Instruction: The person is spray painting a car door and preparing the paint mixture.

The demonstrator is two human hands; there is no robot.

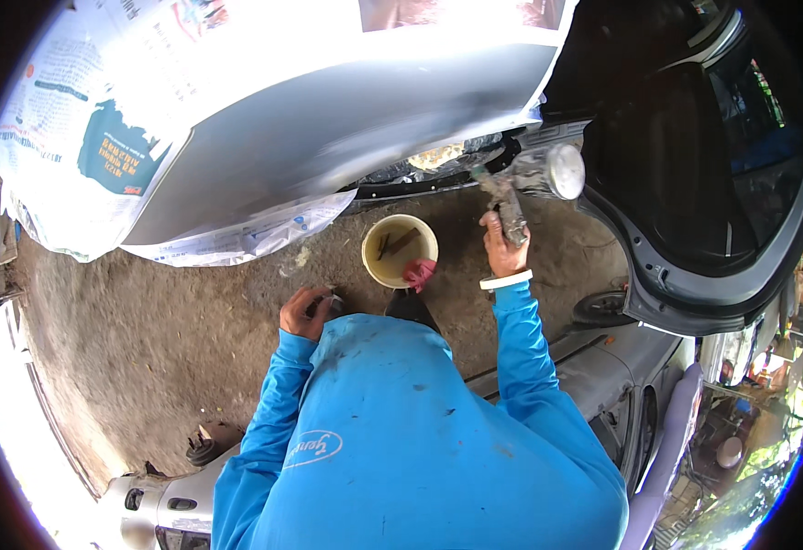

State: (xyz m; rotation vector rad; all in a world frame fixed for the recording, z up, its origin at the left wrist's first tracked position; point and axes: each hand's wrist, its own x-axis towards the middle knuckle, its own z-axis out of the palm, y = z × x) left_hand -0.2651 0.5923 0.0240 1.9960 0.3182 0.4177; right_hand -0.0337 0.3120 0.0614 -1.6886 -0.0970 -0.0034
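Observation:
My right hand (pixel 506 252) is closed round the handle of a dirty spray gun (pixel 509 209), its round pale cup (pixel 565 171) pointing away to the right. The gun is beside the lower edge of a grey-painted car panel (pixel 328 128), whose surface is partly glossy with glare. My left hand (pixel 302 313) hangs low by my left knee with its fingers curled. Something small and dark shows at its fingertips, but I cannot make out what it is. Between my hands stands a cream bucket (pixel 366 259) of cloudy water, with brown strips (pixel 403 242) in it and a pink cloth (pixel 419 274) over its rim.
Newspaper masking (pixel 81 137) covers the panel's left side, and more paper (pixel 246 246) hangs beneath it. An open black-trimmed car door or hatch (pixel 722 293) stands to the right. Behind me is a silver car (pixel 603 371). The ground (pixel 145 339) is rough and brown.

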